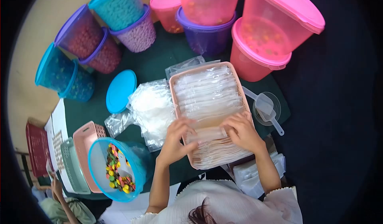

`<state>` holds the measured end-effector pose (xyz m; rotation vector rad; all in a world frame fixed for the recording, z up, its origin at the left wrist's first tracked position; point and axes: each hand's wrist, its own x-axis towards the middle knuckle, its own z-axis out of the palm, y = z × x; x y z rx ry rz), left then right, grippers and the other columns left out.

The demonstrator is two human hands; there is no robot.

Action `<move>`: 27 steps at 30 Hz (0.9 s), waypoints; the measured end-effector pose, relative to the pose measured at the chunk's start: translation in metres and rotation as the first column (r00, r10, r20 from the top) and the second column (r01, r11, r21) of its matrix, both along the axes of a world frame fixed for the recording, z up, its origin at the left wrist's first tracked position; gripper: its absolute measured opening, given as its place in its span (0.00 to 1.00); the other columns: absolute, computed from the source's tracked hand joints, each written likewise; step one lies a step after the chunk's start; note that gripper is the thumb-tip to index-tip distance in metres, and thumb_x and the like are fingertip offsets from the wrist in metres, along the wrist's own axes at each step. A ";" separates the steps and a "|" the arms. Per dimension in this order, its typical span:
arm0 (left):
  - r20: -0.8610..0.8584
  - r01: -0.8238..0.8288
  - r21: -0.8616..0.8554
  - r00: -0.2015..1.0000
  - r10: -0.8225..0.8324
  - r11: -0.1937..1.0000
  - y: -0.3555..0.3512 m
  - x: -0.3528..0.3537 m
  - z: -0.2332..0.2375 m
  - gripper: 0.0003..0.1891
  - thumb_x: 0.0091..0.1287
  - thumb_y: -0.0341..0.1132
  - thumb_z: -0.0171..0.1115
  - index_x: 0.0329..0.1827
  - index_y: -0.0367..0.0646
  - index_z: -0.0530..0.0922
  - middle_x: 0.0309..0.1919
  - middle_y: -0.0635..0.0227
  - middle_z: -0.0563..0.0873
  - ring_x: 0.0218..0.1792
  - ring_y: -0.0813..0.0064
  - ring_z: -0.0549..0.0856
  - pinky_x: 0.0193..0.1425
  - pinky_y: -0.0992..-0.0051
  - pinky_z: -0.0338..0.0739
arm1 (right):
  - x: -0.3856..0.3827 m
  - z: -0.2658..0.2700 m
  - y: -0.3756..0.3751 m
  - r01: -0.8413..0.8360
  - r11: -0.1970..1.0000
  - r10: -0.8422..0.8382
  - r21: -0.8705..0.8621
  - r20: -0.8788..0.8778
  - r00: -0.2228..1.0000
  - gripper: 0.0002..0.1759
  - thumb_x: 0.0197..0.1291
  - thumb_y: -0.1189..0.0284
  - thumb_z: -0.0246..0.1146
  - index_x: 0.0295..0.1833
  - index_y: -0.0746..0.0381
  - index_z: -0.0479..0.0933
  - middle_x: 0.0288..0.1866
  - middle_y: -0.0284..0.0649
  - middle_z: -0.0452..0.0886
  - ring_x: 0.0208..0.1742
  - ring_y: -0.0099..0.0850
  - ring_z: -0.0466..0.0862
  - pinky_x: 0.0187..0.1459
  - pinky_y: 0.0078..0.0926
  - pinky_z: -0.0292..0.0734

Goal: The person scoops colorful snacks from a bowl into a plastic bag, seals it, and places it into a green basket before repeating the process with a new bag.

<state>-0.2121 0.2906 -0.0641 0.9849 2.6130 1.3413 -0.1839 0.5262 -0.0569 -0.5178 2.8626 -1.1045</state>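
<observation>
My left hand [178, 139] and my right hand [241, 132] are over the front half of a pink basket [174, 91]. Between them is a clear plastic packet [206, 134], its left end between my left thumb and fingers, its right end at my right fingertips. What is inside the packet cannot be made out. Filled-looking plastic packets [207, 84] stand in tight rows in the back of the basket. In front, thin pale edges [219, 152] are packed close together. Loose clear plastic bags [153, 108] lie in a pile left of the basket.
A blue tub [92, 160] holds colourful round candies and a scoop. Clear scoops [264, 103] lie by a round dish at right. Stacked lidded tubs [127, 8] line the back. A blue lid [121, 90] and small baskets [76, 164] are left. Another person's hand [57, 188] shows lower left.
</observation>
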 end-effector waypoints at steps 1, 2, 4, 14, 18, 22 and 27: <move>0.017 -0.023 0.001 1.000 0.023 1.000 0.002 0.007 0.000 0.19 0.44 0.36 0.69 0.37 0.40 0.71 0.46 0.58 0.77 0.51 0.58 0.71 0.56 0.65 0.63 | 0.006 0.001 0.004 -0.013 1.000 0.014 -0.011 0.062 0.998 0.13 0.45 0.79 0.54 0.39 0.61 0.75 0.38 0.43 0.76 0.47 0.38 0.71 0.54 0.39 0.57; 0.213 0.010 0.010 0.977 -0.012 1.000 0.004 0.016 0.003 0.18 0.44 0.35 0.70 0.35 0.41 0.71 0.45 0.59 0.77 0.49 0.59 0.73 0.54 0.67 0.64 | 0.010 0.001 0.008 -0.023 0.999 0.026 -0.024 0.122 0.992 0.14 0.44 0.80 0.53 0.39 0.61 0.75 0.37 0.42 0.76 0.46 0.37 0.71 0.54 0.38 0.57; 0.352 0.033 0.030 0.935 -0.041 0.999 0.009 0.033 -0.002 0.20 0.44 0.35 0.70 0.38 0.42 0.72 0.44 0.60 0.78 0.47 0.62 0.76 0.51 0.70 0.67 | 0.008 -0.002 0.015 0.009 0.987 0.031 -0.159 0.241 0.970 0.13 0.43 0.80 0.55 0.38 0.61 0.75 0.37 0.42 0.75 0.46 0.37 0.71 0.53 0.36 0.58; 0.281 -0.006 -0.161 0.958 0.052 0.987 0.018 0.057 0.007 0.33 0.45 0.44 0.69 0.54 0.41 0.68 0.50 0.60 0.74 0.55 0.60 0.70 0.61 0.62 0.56 | -0.072 -0.022 0.000 -0.318 0.930 0.326 0.185 -0.017 0.945 0.13 0.36 0.72 0.67 0.31 0.60 0.73 0.35 0.40 0.73 0.43 0.37 0.73 0.42 0.33 0.63; 0.176 -0.089 -0.132 0.978 0.111 0.987 0.018 0.071 0.003 0.42 0.45 0.48 0.69 0.61 0.40 0.60 0.58 0.56 0.67 0.62 0.56 0.63 0.65 0.61 0.51 | -0.088 -0.016 0.011 -0.342 0.938 0.343 0.057 -0.005 0.939 0.10 0.47 0.68 0.62 0.28 0.65 0.75 0.27 0.44 0.76 0.33 0.41 0.77 0.37 0.36 0.68; 0.092 -0.306 -0.138 0.943 0.320 0.942 0.011 0.092 0.024 0.42 0.47 0.47 0.69 0.63 0.40 0.58 0.62 0.52 0.60 0.63 0.52 0.61 0.66 0.60 0.50 | -0.077 0.020 0.008 0.130 0.957 -0.163 -0.259 -0.111 0.980 0.11 0.58 0.70 0.54 0.39 0.66 0.77 0.24 0.41 0.78 0.26 0.31 0.77 0.32 0.26 0.71; 0.273 -0.344 0.356 0.928 0.255 0.869 -0.034 0.126 0.047 0.33 0.53 0.44 0.64 0.60 0.38 0.63 0.59 0.53 0.66 0.61 0.59 0.64 0.65 0.65 0.53 | -0.013 0.053 -0.022 0.183 0.649 -0.403 -0.739 -0.130 0.906 0.13 0.62 0.68 0.52 0.38 0.67 0.75 0.20 0.31 0.73 0.19 0.18 0.72 0.21 0.15 0.65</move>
